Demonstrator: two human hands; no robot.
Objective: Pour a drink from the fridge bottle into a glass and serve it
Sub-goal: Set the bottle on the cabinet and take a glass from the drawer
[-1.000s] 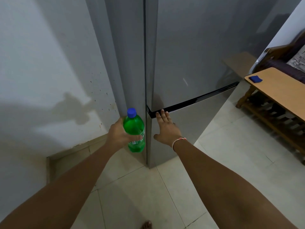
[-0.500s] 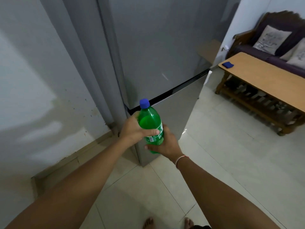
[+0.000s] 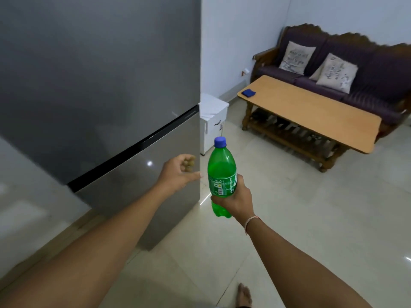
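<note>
Green plastic bottle [image 3: 222, 174] with a blue cap [image 3: 220, 142], held upright in the right hand [image 3: 236, 201], fingers and thumb wrapped round the lower body below the label, base poking out under the palm. Thin band [image 3: 250, 223] on that wrist. Left hand [image 3: 178, 172] just beside the bottle but apart from it, holding nothing, fingers loosely curled, thumb pointing toward the bottle; fingertips blurred, so hard to say whether touching the fridge edge or merely in front of it. Behind the left hand, grey fridge [image 3: 100, 85], both doors closed, dark strip running between upper and lower door. Tucked beside the fridge's far edge, small white cabinet [image 3: 213, 121] against the pale wall. Pale tiled floor [image 3: 300, 218] beneath, one bare foot [image 3: 244, 295] at the bottom edge. Farther right, well apart from the bottle, wooden coffee table [image 3: 311, 112] with a slatted lower shelf and a small blue object [image 3: 248, 92] near its far left corner. Beyond the table, dark purple sofa [image 3: 367, 70] in a carved wooden frame, carrying two light cushions [image 3: 337, 73] with printed writing too small to read.
</note>
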